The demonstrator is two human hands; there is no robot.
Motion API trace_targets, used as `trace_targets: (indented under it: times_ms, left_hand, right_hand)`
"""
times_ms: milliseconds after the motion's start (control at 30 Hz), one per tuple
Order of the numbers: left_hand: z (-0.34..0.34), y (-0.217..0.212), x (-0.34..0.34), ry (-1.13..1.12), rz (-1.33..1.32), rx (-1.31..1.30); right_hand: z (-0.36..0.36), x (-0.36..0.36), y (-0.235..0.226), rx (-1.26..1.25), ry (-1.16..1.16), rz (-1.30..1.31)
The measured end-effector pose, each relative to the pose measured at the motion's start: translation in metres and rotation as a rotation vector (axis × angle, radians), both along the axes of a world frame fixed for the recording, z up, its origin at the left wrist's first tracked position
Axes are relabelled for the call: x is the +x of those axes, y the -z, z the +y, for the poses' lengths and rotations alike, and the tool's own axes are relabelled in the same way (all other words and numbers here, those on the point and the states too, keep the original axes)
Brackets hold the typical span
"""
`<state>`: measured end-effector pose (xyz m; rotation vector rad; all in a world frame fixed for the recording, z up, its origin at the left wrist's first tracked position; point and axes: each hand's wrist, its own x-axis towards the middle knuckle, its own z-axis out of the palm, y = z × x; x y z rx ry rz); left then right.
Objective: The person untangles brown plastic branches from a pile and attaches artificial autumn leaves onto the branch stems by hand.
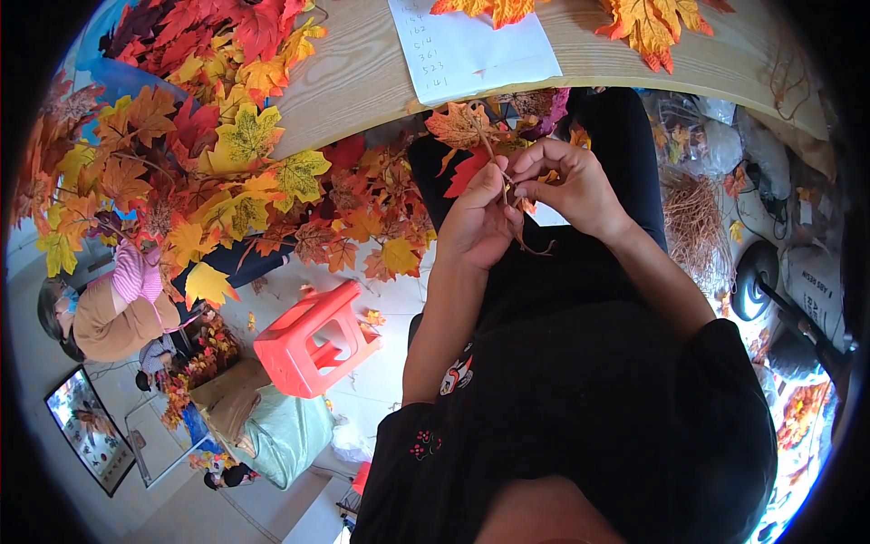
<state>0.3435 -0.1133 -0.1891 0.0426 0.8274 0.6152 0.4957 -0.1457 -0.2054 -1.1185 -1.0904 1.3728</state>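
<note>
Above my lap, close to the table's front edge, my left hand (480,220) pinches the thin brown stem of an artificial maple leaf branch (488,145). Thumb and bent fingers of my right hand (575,186) are closed on the same stem, just beside the left fingertips. Orange, red and purple leaves (460,127) spread from the stem beyond my hands. Its loose brown tail (536,249) curls out below the left palm. The exact spot where the fingers meet is partly hidden.
Heaped artificial maple leaves (217,172) spill over the left of the wooden table (362,63). A handwritten paper sheet (480,54) and orange leaves (652,32) lie ahead. On the floor stand a red plastic stool (304,349) and brown stem bundles (696,222). Another person (122,313) sits at left.
</note>
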Motion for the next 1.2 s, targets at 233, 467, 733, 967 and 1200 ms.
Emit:
trace_targets:
  times_ms: [233, 467, 733, 967, 1200]
  left_hand:
    - [-0.001, 0.002, 0.001, 0.021, 0.002, 0.045]
    - [-0.011, 0.009, 0.0, 0.06, 0.027, 0.177]
    - [-0.023, -0.005, 0.019, -0.046, 0.538, 0.616]
    - [-0.017, 0.004, -0.011, 0.173, 0.368, 0.48]
    - [-0.016, 0.009, -0.023, 0.029, -0.013, 0.168]
  right_hand:
    - [0.002, -0.001, -0.004, 0.004, 0.009, 0.042]
    - [-0.002, -0.002, -0.008, -0.225, -0.021, 0.199]
    - [0.0, 0.0, -0.01, -0.159, 0.085, 0.057]
    - [0.011, 0.001, -0.015, -0.011, 0.159, -0.204]
    - [0.036, 0.031, -0.101, 0.438, 0.026, -0.918]
